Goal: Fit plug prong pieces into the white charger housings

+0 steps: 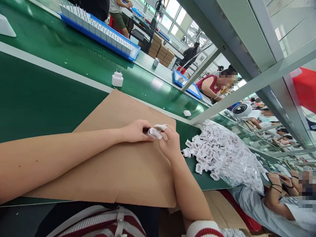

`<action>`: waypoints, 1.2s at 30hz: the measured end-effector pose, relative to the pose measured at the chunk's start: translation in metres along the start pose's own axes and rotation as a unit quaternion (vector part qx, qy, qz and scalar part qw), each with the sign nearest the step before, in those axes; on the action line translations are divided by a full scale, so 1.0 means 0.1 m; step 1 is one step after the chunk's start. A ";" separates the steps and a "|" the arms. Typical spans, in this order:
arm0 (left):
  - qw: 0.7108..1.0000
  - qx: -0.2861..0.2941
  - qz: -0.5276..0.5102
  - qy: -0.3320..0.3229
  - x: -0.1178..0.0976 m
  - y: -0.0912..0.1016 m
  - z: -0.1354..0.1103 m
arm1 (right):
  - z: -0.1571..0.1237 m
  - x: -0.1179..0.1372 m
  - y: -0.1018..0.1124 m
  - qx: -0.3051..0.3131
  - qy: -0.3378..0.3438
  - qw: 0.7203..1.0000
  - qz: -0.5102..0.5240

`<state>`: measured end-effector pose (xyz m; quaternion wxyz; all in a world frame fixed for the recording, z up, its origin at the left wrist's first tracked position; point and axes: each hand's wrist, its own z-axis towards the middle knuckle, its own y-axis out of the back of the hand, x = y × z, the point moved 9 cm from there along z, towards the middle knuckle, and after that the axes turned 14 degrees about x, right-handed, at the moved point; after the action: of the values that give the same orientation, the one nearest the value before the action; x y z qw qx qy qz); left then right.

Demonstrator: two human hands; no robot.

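Observation:
Above the brown cardboard sheet (103, 171), my left hand (137, 131) pinches a small white plastic charger casing (153, 133) with a dark opening. My right hand (171, 141) meets it from the right, white covers on its thumb and forefinger. Those two fingertips curl at the casing, with a tiny gold-coloured glint between them; the piece there is too small to name. Right of my right hand lies a heap of white plastic casings (202, 151), partly inside a clear plastic bag (237, 158).
A white plug adapter (117, 79) stands on the green conveyor belt (81, 72), with a small white piece (187, 113) farther right. Blue trays (98, 33) sit beyond, one full of upright white adapters. A metal frame (207, 72) slants overhead. A co-worker (276, 194) sits at the right.

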<state>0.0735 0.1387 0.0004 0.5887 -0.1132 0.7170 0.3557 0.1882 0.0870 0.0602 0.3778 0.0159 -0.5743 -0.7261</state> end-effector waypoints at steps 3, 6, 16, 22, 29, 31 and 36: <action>1.000 0.003 0.005 -0.018 -0.01 0.00 0.01 | 0.00 0.02 -0.01 -0.004 0.006 1.000 -0.010; 0.999 0.001 0.018 -0.028 -0.02 0.00 0.02 | 0.01 0.04 -0.03 0.010 0.000 0.999 -0.031; 1.000 -0.017 0.019 -0.018 0.04 -0.01 0.02 | 0.20 0.09 0.01 0.096 -0.062 0.991 -0.067; 1.000 -0.019 0.011 -0.017 0.02 0.00 0.01 | 0.32 0.14 0.03 0.142 -0.078 0.983 -0.082; 0.999 -0.023 0.026 -0.027 0.03 -0.01 0.02 | 0.37 0.16 0.03 0.152 -0.099 0.978 -0.103; 0.999 -0.020 0.030 -0.029 0.01 -0.01 0.01 | 0.32 0.09 0.03 0.131 -0.112 0.982 -0.082; 0.999 -0.022 0.029 -0.022 0.02 -0.03 0.01 | 0.13 -0.13 -0.01 0.056 -0.135 0.989 0.017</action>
<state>0.0750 0.1377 -0.0025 0.5909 -0.0971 0.6993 0.3904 0.1913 0.1048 0.0584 0.3076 -0.0707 -0.6600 -0.6817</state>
